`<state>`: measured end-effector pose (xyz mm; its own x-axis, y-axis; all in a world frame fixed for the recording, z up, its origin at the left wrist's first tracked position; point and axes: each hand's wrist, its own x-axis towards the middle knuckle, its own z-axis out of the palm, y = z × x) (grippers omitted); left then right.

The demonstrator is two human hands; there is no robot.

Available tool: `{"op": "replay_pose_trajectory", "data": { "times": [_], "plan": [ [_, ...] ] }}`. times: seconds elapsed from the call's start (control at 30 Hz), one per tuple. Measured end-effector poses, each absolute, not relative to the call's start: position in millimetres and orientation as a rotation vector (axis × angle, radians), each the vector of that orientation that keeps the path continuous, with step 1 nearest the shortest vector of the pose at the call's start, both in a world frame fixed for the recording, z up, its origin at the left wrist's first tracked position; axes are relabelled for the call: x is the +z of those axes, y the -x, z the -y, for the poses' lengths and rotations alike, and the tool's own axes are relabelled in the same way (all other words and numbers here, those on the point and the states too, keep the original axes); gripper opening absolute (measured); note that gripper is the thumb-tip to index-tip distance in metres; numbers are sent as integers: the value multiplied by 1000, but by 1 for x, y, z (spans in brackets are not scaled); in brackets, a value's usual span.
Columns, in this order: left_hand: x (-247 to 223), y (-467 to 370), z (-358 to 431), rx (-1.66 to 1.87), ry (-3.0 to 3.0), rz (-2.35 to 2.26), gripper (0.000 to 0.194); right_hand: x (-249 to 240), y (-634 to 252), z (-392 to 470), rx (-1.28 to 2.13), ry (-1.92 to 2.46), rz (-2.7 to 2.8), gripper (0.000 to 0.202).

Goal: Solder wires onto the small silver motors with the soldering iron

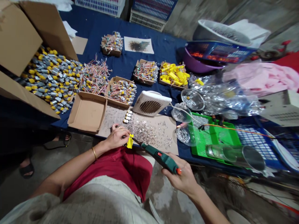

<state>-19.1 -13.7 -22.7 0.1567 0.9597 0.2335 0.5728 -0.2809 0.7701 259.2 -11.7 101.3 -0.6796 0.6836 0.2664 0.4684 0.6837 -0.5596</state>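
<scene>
My left hand (118, 137) is closed around a small yellow plastic part (130, 142) at the table's front edge, above my lap. In my right hand (183, 175) is a green electric screwdriver (161, 157) with red switches, gripped at its rear end. Its shaft points left, and the tip meets the yellow part or sits right at it; a screw there is too small to make out. Just beyond my left hand, several small motors (127, 117) stand in a row on a cardboard sheet (171, 124) strewn with tiny metal pieces.
Behind the sheet stands a white box with a grille (150, 103). An open carton (20, 37) of motors is at left, beside a shallow cardboard tray (87, 110). Yellow parts (174, 74) fill another box. Bowls of small hardware (183, 135) and a green basket (198, 146) lie right.
</scene>
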Motion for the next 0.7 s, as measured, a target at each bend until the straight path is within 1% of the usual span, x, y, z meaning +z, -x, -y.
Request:
{"op": "replay_pose_trajectory", "data": {
  "times": [0.7],
  "plan": [
    [-20, 20, 12, 950, -1940, -1454, 14, 107, -257, 6, 696, 874, 2482, 42]
  ]
}}
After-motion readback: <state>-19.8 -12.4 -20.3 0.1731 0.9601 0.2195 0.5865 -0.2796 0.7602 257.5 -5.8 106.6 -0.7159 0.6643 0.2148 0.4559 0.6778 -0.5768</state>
